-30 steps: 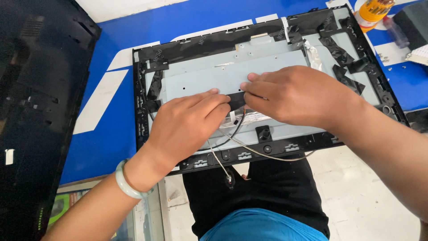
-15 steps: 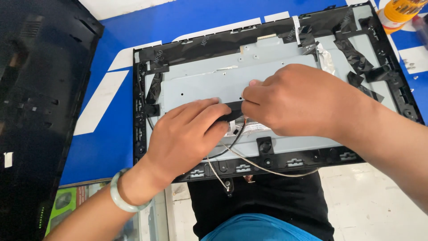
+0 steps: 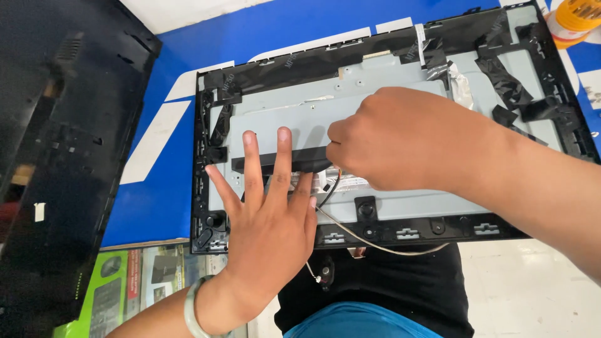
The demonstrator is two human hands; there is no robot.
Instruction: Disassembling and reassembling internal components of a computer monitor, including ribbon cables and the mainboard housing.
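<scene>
A monitor panel (image 3: pixel 400 81) lies back side up on a blue table, grey metal inside a black frame with strips of black tape. A long black strip (image 3: pixel 250 164) lies across the metal. My left hand (image 3: pixel 269 213) rests flat on the panel, fingers spread over the strip. My right hand (image 3: pixel 400 134) is closed on the strip's right end. Thin wires (image 3: pixel 369 241) run out from under my hands over the panel's near edge.
A black monitor back cover (image 3: pixel 62 144) lies to the left. A yellow and orange container (image 3: pixel 573 19) stands at the far right corner. Printed boxes (image 3: pixel 119 288) sit under a glass pane below the table edge. White floor shows at right.
My left hand has opened from a curled grip to a flat, spread palm. The black strip now shows stretched out leftward. The view has shifted closer.
</scene>
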